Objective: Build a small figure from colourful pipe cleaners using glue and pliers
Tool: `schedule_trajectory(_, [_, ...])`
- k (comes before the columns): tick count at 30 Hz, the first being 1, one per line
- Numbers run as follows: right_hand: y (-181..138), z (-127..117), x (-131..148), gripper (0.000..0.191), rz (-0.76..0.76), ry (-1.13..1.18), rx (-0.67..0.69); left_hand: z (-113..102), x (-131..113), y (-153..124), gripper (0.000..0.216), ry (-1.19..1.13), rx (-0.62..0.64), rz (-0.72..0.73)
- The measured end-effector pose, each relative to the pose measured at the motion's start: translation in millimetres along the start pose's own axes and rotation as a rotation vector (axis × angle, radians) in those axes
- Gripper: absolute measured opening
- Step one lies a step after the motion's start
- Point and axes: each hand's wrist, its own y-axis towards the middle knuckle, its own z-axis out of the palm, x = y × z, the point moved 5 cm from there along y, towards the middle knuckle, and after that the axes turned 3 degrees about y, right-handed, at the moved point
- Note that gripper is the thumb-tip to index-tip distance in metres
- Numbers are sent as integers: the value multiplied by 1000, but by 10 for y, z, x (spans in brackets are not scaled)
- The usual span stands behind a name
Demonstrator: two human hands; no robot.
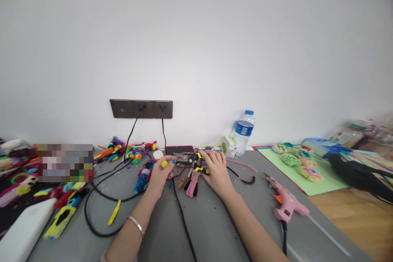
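Both my hands rest on the grey table (215, 221) near the wall. My left hand (160, 177) is closed, pinching a small yellow piece (164, 164) between its fingertips. My right hand (216, 169) is curled over a pair of black and yellow pliers (190, 159), gripping the handles. Under and between the hands lie a pink craft piece (193, 183) and bits of coloured pipe cleaner. A blue fuzzy figure (143, 177) lies just left of my left hand.
A pink glue gun (287, 204) lies at the right, its cord running off the front edge. Black cables (101, 190) loop from the wall sockets (141, 109). A water bottle (244, 132), a green sheet with flower shapes (302, 168) and piles of colourful crafts (61, 208) surround the work spot.
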Motion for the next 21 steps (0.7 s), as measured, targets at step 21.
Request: schedule_trajectory(21, [-1,0,-11,66,25,31,-15,-306,-101,47,30,-378,-338,72])
